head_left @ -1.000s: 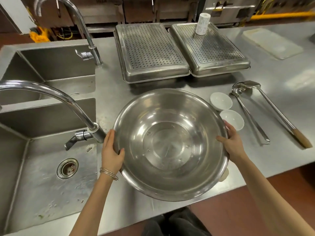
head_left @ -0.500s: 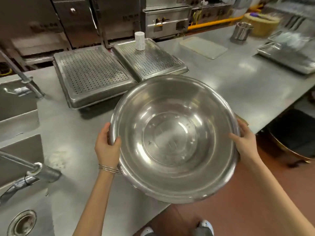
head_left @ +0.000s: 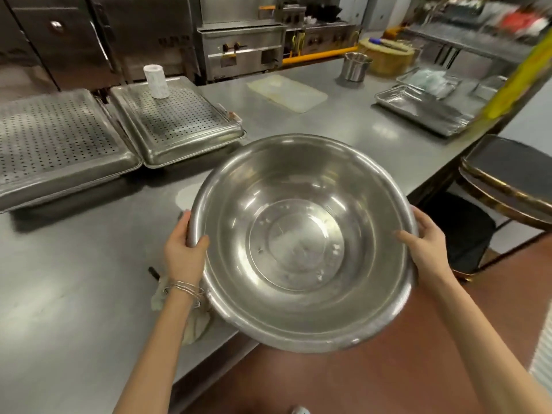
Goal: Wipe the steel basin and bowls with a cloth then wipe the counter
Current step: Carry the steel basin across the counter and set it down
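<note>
A big steel basin (head_left: 301, 243) is held up off the steel counter (head_left: 74, 264), tilted toward me, partly out past the counter's front edge. My left hand (head_left: 182, 249) grips its left rim, thumb inside. My right hand (head_left: 424, 243) grips the right rim. A pale cloth (head_left: 194, 324) lies on the counter near the edge, mostly hidden under my left forearm and the basin. The small bowls are hidden from view.
Two perforated steel trays (head_left: 59, 141) (head_left: 176, 121) lie at the back left, a white roll (head_left: 155, 82) standing on the right one. A cutting board (head_left: 286, 92), a steel cup (head_left: 355, 67) and flat trays (head_left: 418, 112) lie farther right. Stacked stools (head_left: 507, 174) stand beside the counter's end.
The basin has been lifted off the counter and carried rightward, past the front edge. My view swung right, so the sinks, the small white bowls and the ladles have left the frame.
</note>
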Motion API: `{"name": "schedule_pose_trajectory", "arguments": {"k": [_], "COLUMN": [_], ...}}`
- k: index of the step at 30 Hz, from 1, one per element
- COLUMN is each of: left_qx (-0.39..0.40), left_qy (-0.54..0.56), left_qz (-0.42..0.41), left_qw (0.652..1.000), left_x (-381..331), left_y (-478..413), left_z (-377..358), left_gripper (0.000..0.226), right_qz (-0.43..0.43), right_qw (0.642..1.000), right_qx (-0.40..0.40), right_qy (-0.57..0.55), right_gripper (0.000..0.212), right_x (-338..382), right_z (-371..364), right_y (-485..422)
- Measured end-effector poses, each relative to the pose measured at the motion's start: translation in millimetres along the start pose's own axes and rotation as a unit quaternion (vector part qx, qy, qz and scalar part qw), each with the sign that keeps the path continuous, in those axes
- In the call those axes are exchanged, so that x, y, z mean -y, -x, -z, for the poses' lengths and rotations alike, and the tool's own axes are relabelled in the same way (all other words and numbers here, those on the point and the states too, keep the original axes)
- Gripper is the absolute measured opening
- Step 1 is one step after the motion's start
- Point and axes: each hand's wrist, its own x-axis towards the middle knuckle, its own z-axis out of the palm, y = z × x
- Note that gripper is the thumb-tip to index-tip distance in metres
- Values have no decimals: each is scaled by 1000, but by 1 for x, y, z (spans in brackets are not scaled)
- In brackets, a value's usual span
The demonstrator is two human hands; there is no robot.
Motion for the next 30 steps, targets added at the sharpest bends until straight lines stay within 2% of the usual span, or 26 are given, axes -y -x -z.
{"name": "schedule_pose_trajectory", "arguments": {"k": [5,10,15,21,30], "left_qx": [-21,-27,-31,-71,-66], "left_qy": [13,18,17,34,32], "left_qz": [-10,5,-8,1,12], "left_qw": [1000,999,999,997,997], "left_x": [-10,-16,-12,-17,-21], "left_y": [9,-2,-38,-100,-190], "left_z": [-64,-107,-145,-192,-251], "left_gripper": [59,61,53,56,54], "right_qz": [11,9,26,24,20], "right_qw": [1000,1000,999,999,999], "right_qx": [-1,4,16,15,27], "right_qy": [6,15,22,19,35], "right_gripper": [58,56,47,54,49], "right_x": [-2,-3,-6,1,15], "right_z": [49,62,57,34,8], "right_y": [-47,-97,-157,-249,-361]}}
